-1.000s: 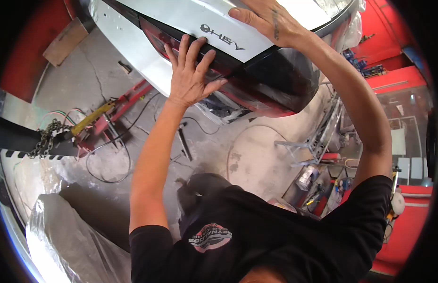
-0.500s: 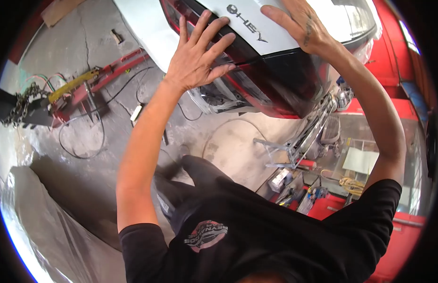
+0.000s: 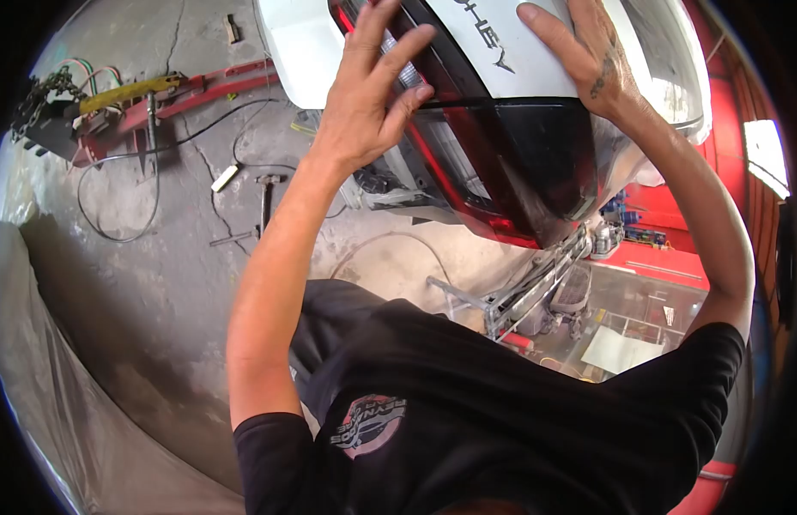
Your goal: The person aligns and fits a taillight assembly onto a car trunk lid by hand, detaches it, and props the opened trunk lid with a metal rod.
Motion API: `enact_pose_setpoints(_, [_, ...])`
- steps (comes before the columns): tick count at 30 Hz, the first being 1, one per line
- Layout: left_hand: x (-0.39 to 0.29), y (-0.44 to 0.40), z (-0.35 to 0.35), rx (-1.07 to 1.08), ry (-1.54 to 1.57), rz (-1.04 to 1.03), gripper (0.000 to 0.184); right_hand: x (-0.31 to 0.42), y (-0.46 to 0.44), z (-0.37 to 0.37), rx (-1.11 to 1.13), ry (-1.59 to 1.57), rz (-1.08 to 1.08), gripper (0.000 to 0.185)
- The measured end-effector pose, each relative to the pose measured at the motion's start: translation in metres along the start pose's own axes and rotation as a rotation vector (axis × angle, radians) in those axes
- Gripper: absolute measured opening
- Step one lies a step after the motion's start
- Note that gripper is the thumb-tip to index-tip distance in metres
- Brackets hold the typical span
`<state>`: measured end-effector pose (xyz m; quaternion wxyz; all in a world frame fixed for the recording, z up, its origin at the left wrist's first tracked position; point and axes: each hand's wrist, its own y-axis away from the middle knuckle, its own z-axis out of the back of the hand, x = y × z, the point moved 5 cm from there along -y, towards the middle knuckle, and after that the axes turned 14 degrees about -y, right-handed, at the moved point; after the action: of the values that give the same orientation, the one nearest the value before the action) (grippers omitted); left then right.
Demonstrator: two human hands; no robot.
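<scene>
A: Hands shown?
B: Two: one left hand (image 3: 360, 107), one right hand (image 3: 594, 69).
A: Objects shown?
B: One car (image 3: 540, 64); at left, one chain (image 3: 39, 101), one yellow bar (image 3: 128, 93), one hammer (image 3: 265, 204).

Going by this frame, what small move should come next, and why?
I'd probably slide the left hand gently towards the seam where the white panel meets the dark red taillight, to feel whether they sit flush. That hand is already spread just beside it, the right hand is over the panel, and the picture alone can't settle the fit.
</scene>
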<state>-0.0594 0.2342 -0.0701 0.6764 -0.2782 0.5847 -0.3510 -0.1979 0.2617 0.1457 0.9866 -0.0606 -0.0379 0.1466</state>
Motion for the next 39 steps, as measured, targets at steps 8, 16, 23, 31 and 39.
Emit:
enact_pose_setpoints(8, [0.031, 0.068, -0.009, -0.151, -0.008, 0.537, 0.063, 0.005, -0.002, -0.002, 0.020, 0.053, 0.067, 0.066])
enact_pose_setpoints(16, [0.058, 0.135, -0.041, -0.076, 0.709, 1.301, 0.052, -0.002, -0.003, -0.006, -0.036, -0.033, 0.020, 0.069])
enact_pose_setpoints(23, [0.061, 0.125, -0.076, -0.199, 1.334, 1.352, 0.051, 0.001, -0.001, -0.007, -0.012, 0.041, 0.132, 0.064])
enact_pose_setpoints(31, [0.073, 0.121, -0.083, -0.355, 1.342, 1.295, 0.048, 0.016, -0.008, 0.001, 0.024, -0.178, -0.184, 0.075])
enact_pose_setpoints(39, [0.075, 0.122, -0.079, -0.359, 1.254, 1.362, 0.047, -0.006, -0.006, -0.007, -0.074, -0.050, 0.094, 0.062])
